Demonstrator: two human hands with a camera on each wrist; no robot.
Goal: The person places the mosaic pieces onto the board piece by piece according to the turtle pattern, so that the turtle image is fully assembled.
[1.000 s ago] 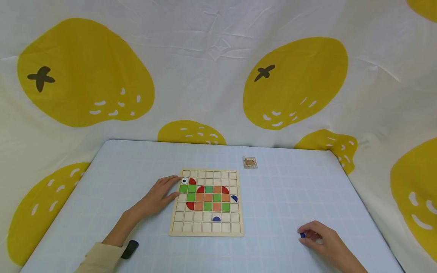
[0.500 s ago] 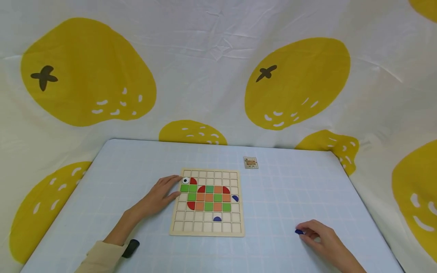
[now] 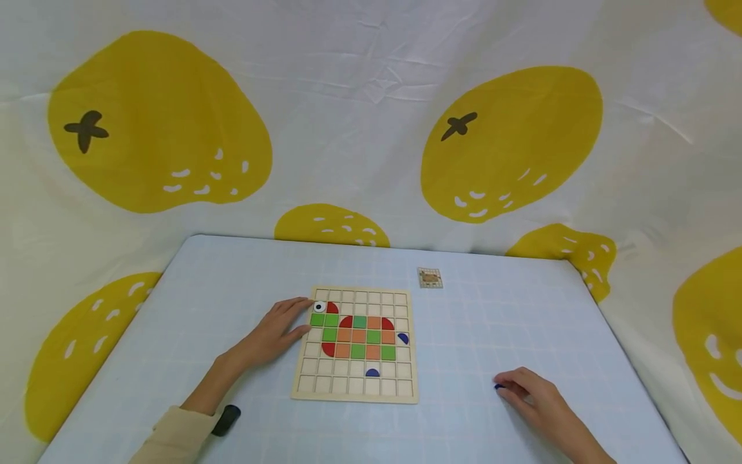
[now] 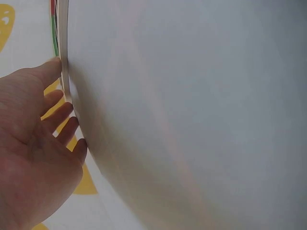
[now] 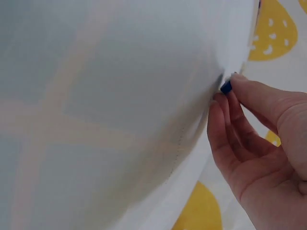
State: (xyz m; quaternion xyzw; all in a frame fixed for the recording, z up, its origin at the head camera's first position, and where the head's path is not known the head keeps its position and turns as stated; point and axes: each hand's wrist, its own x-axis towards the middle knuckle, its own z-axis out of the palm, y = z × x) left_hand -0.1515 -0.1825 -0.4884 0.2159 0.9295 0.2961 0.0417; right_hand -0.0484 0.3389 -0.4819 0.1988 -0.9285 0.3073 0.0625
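Observation:
A square wooden grid board (image 3: 355,390) lies on the table, its middle cells filled with green, orange and red tiles and a white eye tile (image 3: 319,307) at the upper left. Two blue half-round tiles sit on it, one blue tile (image 3: 402,338) at the right side and another (image 3: 373,373) lower down. My left hand (image 3: 272,335) rests at the board's left edge with fingers extended; the left wrist view shows its fingertips along that edge. Off to the right of the board, my right hand (image 3: 533,396) pinches a small blue tile (image 5: 226,87) between thumb and fingers, mostly covered by them.
A small picture card (image 3: 430,278) lies behind the board to the right. The pale checked cloth (image 3: 464,335) covers the table, and a fabric backdrop (image 3: 348,96) with yellow fruit prints hangs along its far edge. A dark object (image 3: 227,420) is beside the left sleeve.
My right hand, with the blue tile, has shifted a little left and up, and the tile has turned in the fingers. My left hand stays at the board's edge. The head view has shifted slightly.

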